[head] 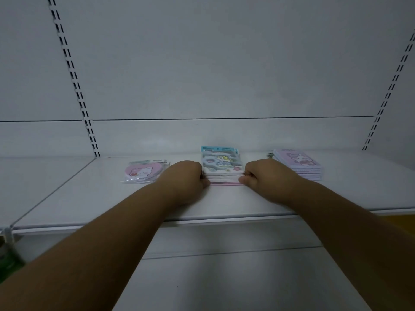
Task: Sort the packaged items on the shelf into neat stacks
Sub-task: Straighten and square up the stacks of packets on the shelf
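Both hands frame the middle stack (222, 169) of packaged items: the left hand (187, 176) curls against its left edge with the thumb low at the front corner, and the right hand (261, 173) does the same on the right edge, so the pile is squeezed between them. That stack sits on the white shelf (112, 205), towards the back panel, with a blue-topped cartoon pack on top and several thin white and pink packs beneath it. The lowest pink layers jut forward of the ones above, so the front edges look not yet flush; my reading is that squaring this pile is the step in hand.

Just to the right, apart from the right hand, a pile of lilac rabbit notebooks (299, 167) lies evenly layered and seems finished. To the left, close behind the left wrist, the heart-shaped pink packs (142, 172) in clear wrappers lie loosely, wrappers splayed; how many there are I cannot tell. They probably need tidying after the middle pile.

So the sorting by kind appears done, with three groups well separated along the shelf, and what is left is mostly straightening.
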Tool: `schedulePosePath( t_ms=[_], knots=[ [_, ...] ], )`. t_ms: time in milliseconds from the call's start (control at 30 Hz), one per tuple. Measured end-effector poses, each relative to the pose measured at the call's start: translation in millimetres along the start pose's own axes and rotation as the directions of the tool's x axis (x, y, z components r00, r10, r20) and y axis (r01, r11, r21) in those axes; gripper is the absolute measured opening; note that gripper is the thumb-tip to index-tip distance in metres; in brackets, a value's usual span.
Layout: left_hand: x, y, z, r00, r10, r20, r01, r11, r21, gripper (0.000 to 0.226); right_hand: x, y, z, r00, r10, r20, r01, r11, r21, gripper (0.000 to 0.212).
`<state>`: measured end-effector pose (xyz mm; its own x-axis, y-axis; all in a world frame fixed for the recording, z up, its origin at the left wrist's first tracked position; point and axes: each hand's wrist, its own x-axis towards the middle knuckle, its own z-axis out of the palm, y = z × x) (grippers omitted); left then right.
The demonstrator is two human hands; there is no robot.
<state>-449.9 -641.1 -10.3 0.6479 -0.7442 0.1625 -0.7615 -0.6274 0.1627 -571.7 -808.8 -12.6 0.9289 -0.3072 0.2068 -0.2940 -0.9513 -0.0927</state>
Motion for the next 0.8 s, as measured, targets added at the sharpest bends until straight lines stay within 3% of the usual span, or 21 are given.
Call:
schedulePosePath(
  t_ms=[233, 400, 533, 800],
  knots=[
    [1, -1, -1, 1.0, 0.025, 0.007, -0.025, 1.0, 0.016, 0.029, 2, 1, 5, 1.0, 0.023, 0.007, -0.023, 1.0, 0.006, 0.023],
    [0, -1, 0, 1.0, 0.03, -0.004, -0.03, 0.999, 0.01, 0.029, 4, 4, 3, 0.999, 0.048, 0.013, -0.049, 0.996, 0.069, 0.035],
    [2, 0, -1, 1.0, 0.024, 0.008, -0.024, 1.0, 0.012, 0.024, 3, 5, 4, 1.0, 0.031, -0.002, -0.031, 0.997, 0.075, 0.026],
    [7, 2, -6, 0.997, -0.062, 0.039, 0.061, 0.998, 0.029, 0.041, -1, 10, 1, 0.998, -0.007, -0.059, 0.018, 0.983, 0.181, 0.025]
  ],
)
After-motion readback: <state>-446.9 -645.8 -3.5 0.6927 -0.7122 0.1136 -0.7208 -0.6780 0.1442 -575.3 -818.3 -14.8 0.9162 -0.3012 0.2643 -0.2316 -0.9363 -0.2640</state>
